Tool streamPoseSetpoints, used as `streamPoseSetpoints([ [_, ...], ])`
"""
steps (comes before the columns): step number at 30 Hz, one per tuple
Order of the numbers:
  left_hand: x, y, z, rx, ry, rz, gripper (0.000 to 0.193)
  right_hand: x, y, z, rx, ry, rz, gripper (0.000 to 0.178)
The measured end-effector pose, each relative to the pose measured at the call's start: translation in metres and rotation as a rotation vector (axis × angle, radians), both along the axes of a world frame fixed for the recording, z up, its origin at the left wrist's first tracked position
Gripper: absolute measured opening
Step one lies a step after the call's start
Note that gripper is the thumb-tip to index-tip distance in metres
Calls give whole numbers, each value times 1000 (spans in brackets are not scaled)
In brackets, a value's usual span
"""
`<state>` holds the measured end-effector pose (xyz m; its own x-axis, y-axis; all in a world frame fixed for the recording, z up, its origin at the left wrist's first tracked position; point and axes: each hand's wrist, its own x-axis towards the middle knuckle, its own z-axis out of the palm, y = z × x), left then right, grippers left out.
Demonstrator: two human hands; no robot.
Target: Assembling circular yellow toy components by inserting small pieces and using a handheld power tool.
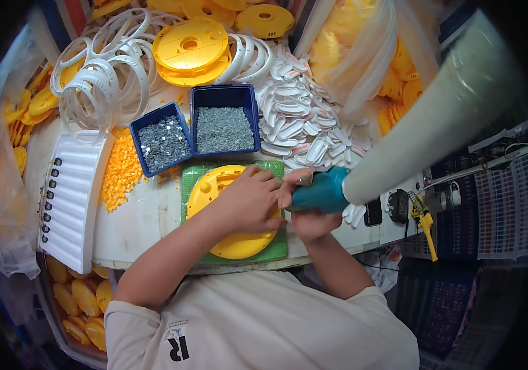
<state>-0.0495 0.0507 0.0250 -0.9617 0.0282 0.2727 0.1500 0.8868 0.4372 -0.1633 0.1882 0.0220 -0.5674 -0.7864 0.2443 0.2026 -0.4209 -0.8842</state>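
Note:
A yellow round plastic housing (pixel 243 245) lies on a green mat (pixel 274 246) at the table's front edge. Across its right part rests my left hand (pixel 248 198), thumb and fingers apart and bent down, holding it. My right hand (pixel 309 223) is wrapped around the teal end of an electric screwdriver (pixel 320 191), just right of the housing. Its long pale body slants up to the right, close to the camera. The tool's tip is hidden behind my fingers. Part of the housing's recessed upper side shows left of my left hand.
Blue bins of screws (pixel 224 126) and small shiny metal parts (pixel 164 143) stand behind the mat. White plastic pieces (pixel 304 117), orange bits (pixel 119 169), white rings (pixel 101 80) and yellow discs (pixel 190 44) crowd around. A white ridged tray (pixel 70 197) sits left; a black phone (pixel 373 212) lies right.

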Motion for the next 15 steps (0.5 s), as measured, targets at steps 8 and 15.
streamPoseSetpoints([
  [8, -2, -1, 2, -38, -63, 1, 42, 4, -5, -4, -35, -117, -36, 94],
  [15, -2, 3, 3, -39, -77, -14, 47, 2, -4, -14, -93, -124, -117, 94],
])
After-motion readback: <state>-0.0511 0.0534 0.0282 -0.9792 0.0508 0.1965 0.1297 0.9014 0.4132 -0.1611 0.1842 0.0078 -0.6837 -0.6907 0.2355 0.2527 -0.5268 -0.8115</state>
